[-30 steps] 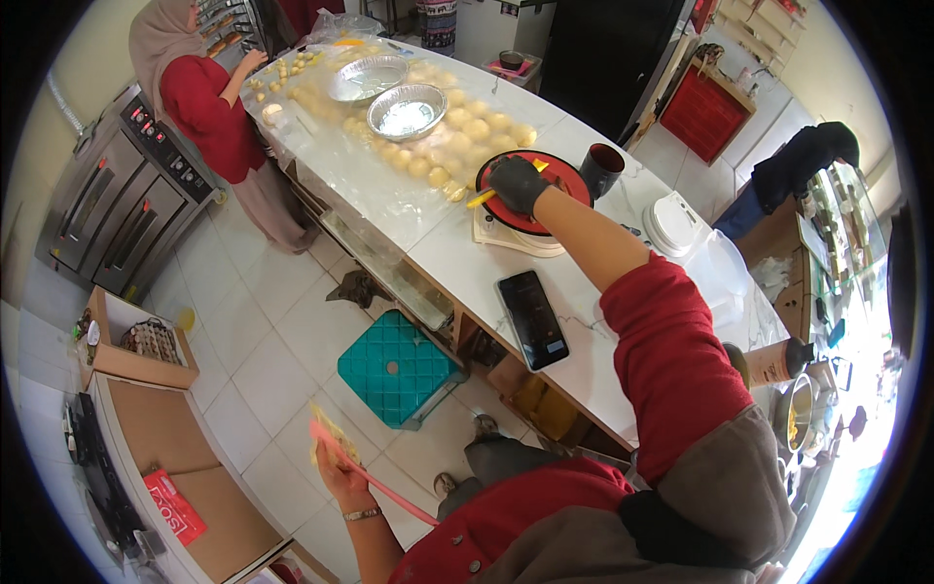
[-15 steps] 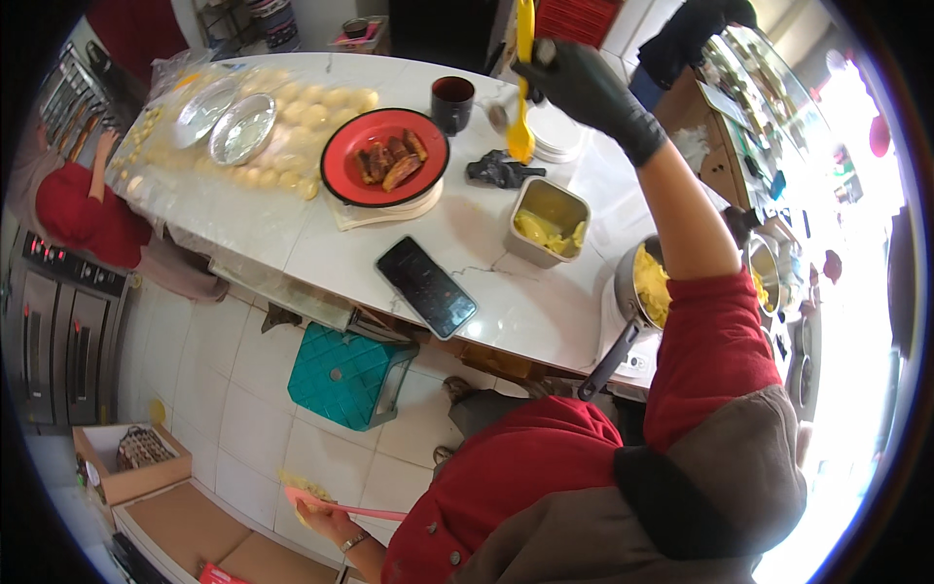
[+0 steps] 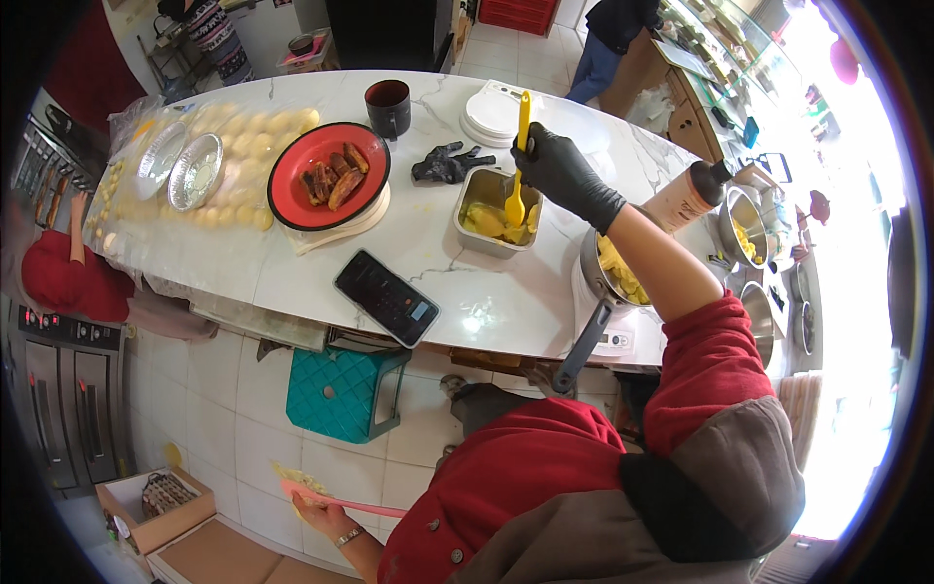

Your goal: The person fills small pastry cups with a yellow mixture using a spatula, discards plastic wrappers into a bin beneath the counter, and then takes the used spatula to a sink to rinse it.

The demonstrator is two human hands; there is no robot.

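Note:
My right hand (image 3: 566,177), in a black glove, is closed round the upright handle of a yellow spatula (image 3: 523,127). The spatula's blade is down inside a rectangular metal tin (image 3: 484,240) holding soft yellow stuff, perhaps butter. Away from the table, at the lower left, my bare left hand (image 3: 326,518) grips a pink spatula (image 3: 370,509) with pale yellow smears on its head. Beside the tin, under my right forearm, a saucepan (image 3: 590,261) of yellow pieces sits on a white scale (image 3: 613,341); the forearm hides part of it.
Left of the tin lie a crumpled black glove (image 3: 449,164), a phone (image 3: 386,297), a red plate (image 3: 292,170) of browned food and a dark mug (image 3: 389,109). A brown bottle (image 3: 686,195) stands at the right. Beside the table is a green stool (image 3: 336,394); another person (image 3: 73,277) works far left.
My right hand has lowered the yellow spatula from above the table into the metal tin. My left hand keeps hold of the pink spatula. The whole view has shifted slightly.

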